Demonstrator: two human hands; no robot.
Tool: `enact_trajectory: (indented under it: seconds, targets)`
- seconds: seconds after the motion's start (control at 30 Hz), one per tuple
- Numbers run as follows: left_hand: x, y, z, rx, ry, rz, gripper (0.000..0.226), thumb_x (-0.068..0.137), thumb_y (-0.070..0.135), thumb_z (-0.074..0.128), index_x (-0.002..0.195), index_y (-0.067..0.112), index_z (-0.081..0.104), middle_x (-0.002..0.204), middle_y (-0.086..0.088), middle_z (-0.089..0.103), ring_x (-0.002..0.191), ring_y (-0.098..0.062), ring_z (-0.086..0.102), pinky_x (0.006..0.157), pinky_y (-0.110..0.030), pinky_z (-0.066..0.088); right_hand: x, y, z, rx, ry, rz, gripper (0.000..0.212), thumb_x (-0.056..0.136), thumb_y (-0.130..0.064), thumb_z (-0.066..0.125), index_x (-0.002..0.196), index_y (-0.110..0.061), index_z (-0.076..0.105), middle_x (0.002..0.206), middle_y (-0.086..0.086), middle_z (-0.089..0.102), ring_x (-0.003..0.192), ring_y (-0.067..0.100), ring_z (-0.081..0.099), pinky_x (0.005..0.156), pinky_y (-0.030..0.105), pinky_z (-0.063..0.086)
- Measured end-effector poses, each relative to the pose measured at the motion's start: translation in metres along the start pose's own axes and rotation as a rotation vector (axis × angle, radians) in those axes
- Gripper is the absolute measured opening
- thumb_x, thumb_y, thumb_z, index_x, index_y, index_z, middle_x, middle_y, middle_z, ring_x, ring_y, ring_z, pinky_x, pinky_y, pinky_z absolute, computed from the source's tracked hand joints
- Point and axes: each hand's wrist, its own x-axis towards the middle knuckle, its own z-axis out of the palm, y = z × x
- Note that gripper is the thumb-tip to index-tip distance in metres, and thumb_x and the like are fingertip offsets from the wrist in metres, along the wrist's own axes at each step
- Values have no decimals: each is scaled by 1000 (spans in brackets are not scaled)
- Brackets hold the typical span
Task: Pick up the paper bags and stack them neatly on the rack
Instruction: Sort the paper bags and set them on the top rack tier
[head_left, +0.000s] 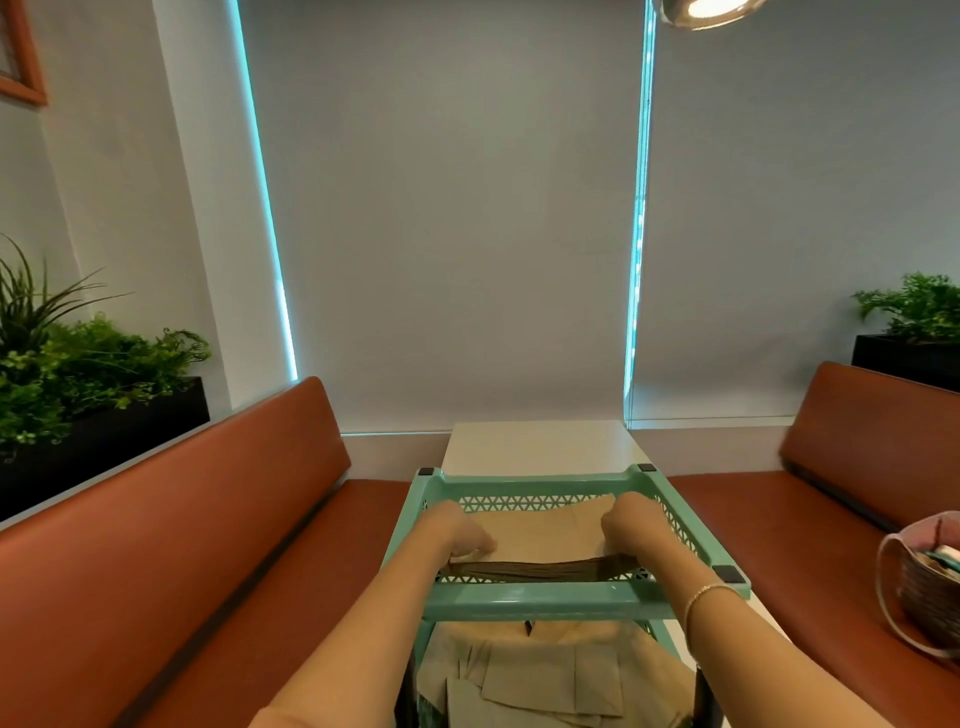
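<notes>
rack (535, 601): mint-green tiered stand on the white table (540, 441), between two orange benches; every place below is given from it.
top tier: holds the bag stack, which lies inside the rails and fills most of the tray floor.
lower tier: loose bags (550, 675) lie here, tumbled and overlapping, below the near rail and not squared.
bag stack (550, 527): flat brown paper bags. Long axis runs left to right, parallel to the near rail; the dark layered edges face the person.
left hand (460, 535): at the stack's left end, just inside the left rail. Fingers curled down onto the top bag, thumb seemingly under the edges, pinching that end.
right hand (626, 527): at the stack's right end, just inside the right rail. Fingers curled over the edge, gripping it; fingertips hidden.
key relation: both hands equally near, one at each end of the long axis, so the stack lies between them.
judgement: likely squaring the stack against the near rail; the lower bags remain to be tidied.
</notes>
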Motion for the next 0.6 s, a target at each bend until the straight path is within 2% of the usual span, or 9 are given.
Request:
enact_trajectory:
  seconds: [0.1,0.13,0.2,0.27,0.33,0.4,0.53,0.6]
  targets:
    - [-3,3,-2,35,-147,36,81,76,40,75,139,5,39,142,-12,44,129,-30,43,105,-39,39,5,1,4,-71,-25,-31,30,93,-7,43,117,4,57,78,6,45,86,20,41,85,29,43]
    - [-3,4,-2,56,-173,51,83,74,41,76,140,6,38,142,-12,44,129,-30,42,106,-39,39,6,-1,4,-115,-52,-45,30,93,-9,45,117,4,57,79,6,48,87,20,44,83,28,43]
    - [-2,5,-1,88,-193,49,87,72,39,78,141,7,36,142,-12,43,129,-31,42,106,-40,38,3,-3,5,-125,-81,-28,26,93,-12,47,113,0,60,98,9,57,89,19,51,81,25,44]
    - [1,4,1,115,-195,43,88,72,35,80,141,6,34,142,-12,44,129,-31,42,104,-40,39,7,-3,7,-127,-68,-7,15,93,-12,48,94,-5,61,97,9,56,84,17,50,77,22,44]
    - [2,5,3,128,-183,41,86,72,32,80,140,5,35,140,-12,46,127,-31,44,103,-39,40,9,-1,9,-171,-33,-12,20,93,-13,47,73,-10,49,90,6,52,82,17,50,79,22,46]
    - [3,5,4,151,-176,41,84,72,30,80,139,5,36,139,-13,47,126,-32,45,101,-40,41,13,1,12,-173,-21,0,26,93,-14,48,67,-11,44,89,6,52,81,17,51,80,23,47]
    - [3,5,8,267,-149,52,64,77,26,76,131,4,47,132,-12,53,118,-29,52,96,-36,45,17,2,16,-190,-39,20,10,90,-15,52,84,-9,55,89,6,54,81,19,52,73,26,45]
    - [3,4,9,318,-139,57,58,79,27,74,127,4,51,129,-12,56,115,-29,55,94,-35,46,16,2,18,-191,-39,36,16,88,-17,55,99,-8,60,91,7,56,85,21,55,76,27,47]
